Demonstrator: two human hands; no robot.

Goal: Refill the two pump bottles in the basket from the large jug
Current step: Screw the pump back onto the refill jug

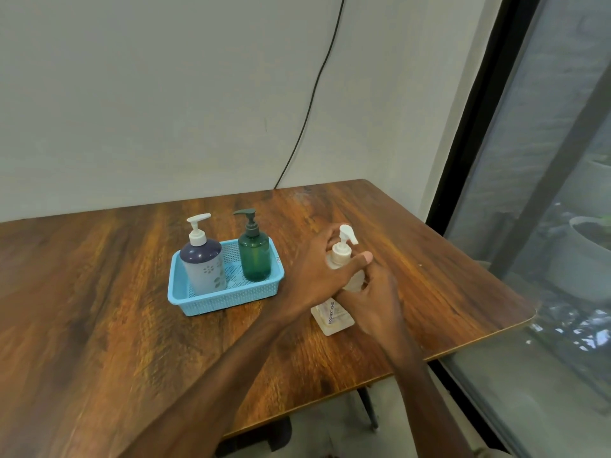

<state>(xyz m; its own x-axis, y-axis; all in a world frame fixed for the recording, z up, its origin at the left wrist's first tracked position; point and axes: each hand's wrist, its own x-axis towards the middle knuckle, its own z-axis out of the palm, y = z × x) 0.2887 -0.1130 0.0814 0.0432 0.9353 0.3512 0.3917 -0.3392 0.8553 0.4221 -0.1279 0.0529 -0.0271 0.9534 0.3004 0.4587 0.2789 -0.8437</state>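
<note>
- We see the jug standing upright on the surface, just right of the basket, cream-coloured with a white pump on top.
- Left hand grips the jug's neck below the pump. Its fingers are curled behind and the thumb lies across the front.
- Right hand holds the jug's body lower down, fingers wrapped round it.
- The blue basket sits mid-surface and holds both bottles upright.
- White-and-navy pump bottle is at the basket's left end.
- Green pump bottle is at its right end.
- Both bottles have their pumps on, and we see neither hand touching them.
- A black cable runs down the wall behind.
- A window is on the right.
</note>
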